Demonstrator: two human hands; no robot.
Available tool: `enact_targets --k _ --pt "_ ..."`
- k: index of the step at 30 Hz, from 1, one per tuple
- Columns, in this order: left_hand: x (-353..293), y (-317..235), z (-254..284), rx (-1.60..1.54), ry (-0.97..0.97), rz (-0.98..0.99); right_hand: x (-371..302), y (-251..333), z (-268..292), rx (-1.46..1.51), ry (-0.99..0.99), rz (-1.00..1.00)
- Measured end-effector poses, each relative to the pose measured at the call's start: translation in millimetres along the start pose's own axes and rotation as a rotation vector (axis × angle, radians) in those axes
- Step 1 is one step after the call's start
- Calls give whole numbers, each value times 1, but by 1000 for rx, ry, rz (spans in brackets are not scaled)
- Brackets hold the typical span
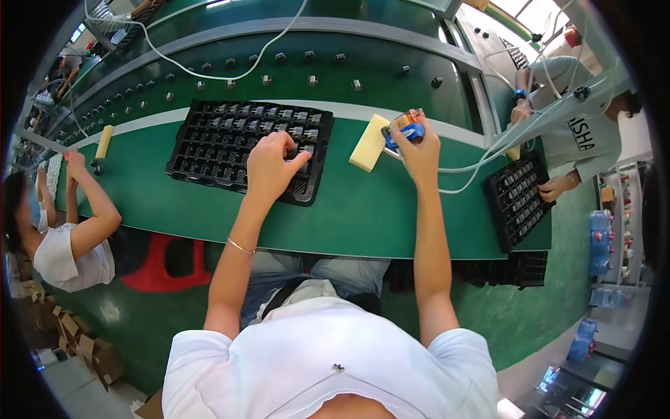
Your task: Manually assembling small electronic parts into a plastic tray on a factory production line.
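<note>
On the green worktop [363, 209], toward its middle, the left hand [271, 166] rests over the right end of a black compartment tray [209, 140], fingers [296, 160] curled together, pinching one small part there. Just right, past a pale foam block [368, 143], the right hand [421, 149] has its fingers clamped on a blue-and-orange tool [405, 129].

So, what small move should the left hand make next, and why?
Probably lift one small part out of the black tray. The left hand already rests on the tray's right end, its fingers curled over a slot, while the right hand holds a blue and orange tool beside the yellow block.
</note>
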State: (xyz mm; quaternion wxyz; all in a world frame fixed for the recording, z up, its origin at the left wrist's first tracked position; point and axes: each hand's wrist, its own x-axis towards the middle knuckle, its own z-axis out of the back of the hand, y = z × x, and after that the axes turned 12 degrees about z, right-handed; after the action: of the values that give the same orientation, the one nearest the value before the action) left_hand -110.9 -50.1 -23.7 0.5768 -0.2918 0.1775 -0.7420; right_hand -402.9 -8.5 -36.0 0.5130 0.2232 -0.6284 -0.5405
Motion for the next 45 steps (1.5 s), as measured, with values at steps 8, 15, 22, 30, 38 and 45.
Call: enact_targets --k 8,15,22,30,38,45 --pt "-10 10 -8 173 -26 -51 -19 10 -16 -541 80 268" --pt "-8 19 -7 344 -122 17 -20 6 -19 -555 81 294" --pt "15 26 -7 376 -9 57 -22 5 -19 -530 54 295" --pt "12 20 -12 157 -191 31 -21 2 -15 -556 64 290" --pt "15 33 -15 334 -90 20 -24 2 -14 -579 68 290" --pt "19 23 -10 141 -98 64 -18 2 -13 -584 68 288"
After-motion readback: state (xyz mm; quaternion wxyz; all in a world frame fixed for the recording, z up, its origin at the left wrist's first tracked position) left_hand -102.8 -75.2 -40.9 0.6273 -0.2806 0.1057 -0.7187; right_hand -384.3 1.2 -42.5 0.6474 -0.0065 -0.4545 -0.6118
